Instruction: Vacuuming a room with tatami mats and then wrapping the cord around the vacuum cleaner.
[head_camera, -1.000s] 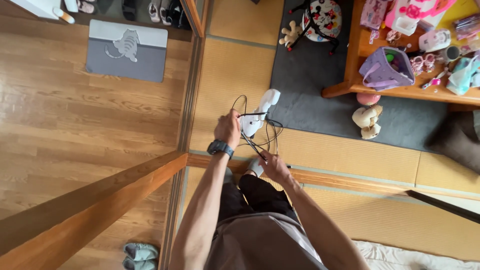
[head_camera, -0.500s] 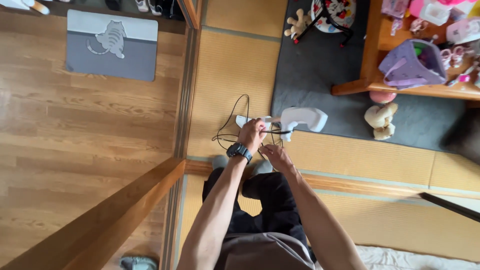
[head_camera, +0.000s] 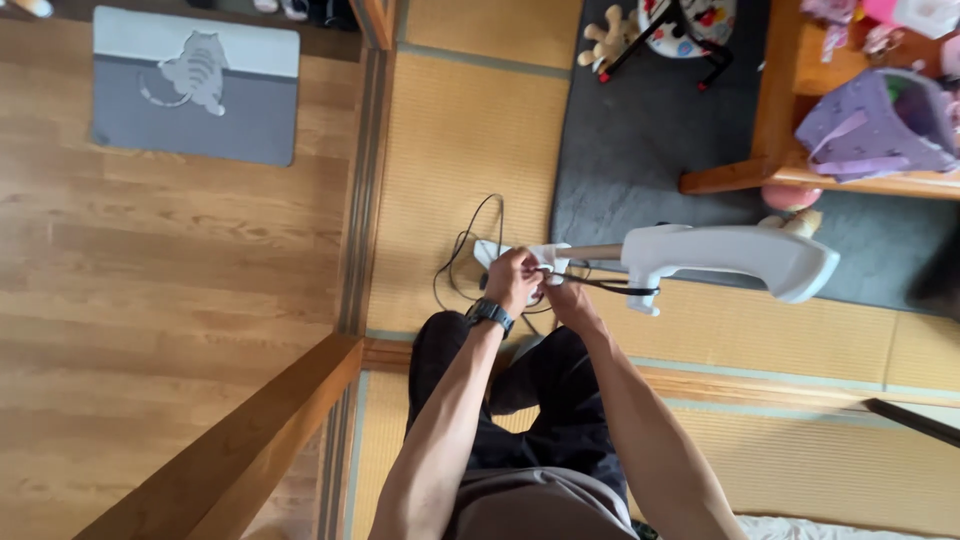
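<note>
Over the straw-coloured woven floor mat, the left hand is curled shut, fingers together, around the thin black power cord where it meets the lower body of the white plastic stick vacuum cleaner. The right hand sits just beside it, fingertips pinched on the same cord near the vacuum's pale shaft. The vacuum lies tilted, handle toward the dark grey rug, with loose cord looping on the mat beside the hands.

White vacuum, black cord
</note>
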